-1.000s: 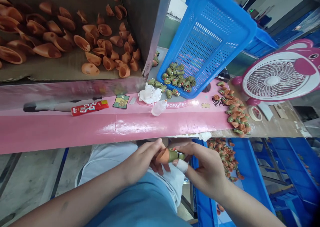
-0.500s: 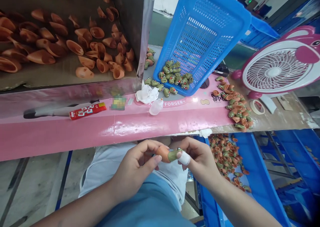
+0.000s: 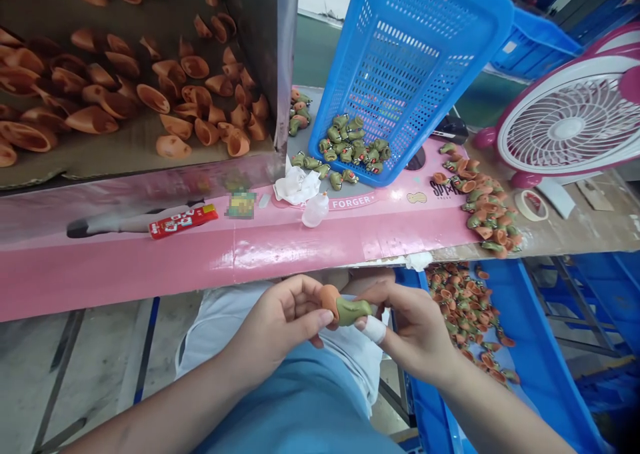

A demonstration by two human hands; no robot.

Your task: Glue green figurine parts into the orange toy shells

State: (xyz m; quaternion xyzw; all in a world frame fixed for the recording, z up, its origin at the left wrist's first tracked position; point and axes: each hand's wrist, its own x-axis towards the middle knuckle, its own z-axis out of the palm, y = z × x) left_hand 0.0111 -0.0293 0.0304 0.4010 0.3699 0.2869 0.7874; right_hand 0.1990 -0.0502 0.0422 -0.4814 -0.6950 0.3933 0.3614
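While facing a desk [image 3: 270,249] with an open box [image 3: 260,14] of orange shells [image 3: 93,121] at left, pinches the orange end [image 3: 329,300] of a two-coloured figure [image 3: 345,311] in the left hand [image 3: 280,319], on the desk's near side; grips its green end [image 3: 356,311] in the right hand [image 3: 417,331], with a white-wrapped thumb [image 3: 375,330]; has a blue tray [image 3: 545,351] of similar figures [image 3: 463,301] at right, then a fan [image 3: 566,129].

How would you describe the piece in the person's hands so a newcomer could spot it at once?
Find the pink tabletop; below its near edge in the picture are the left hand and right hand. They hold a small piece, orange at the left hand's end and green toward the right. Similar orange-and-green pieces lie heaped by the fan; only this one is held.
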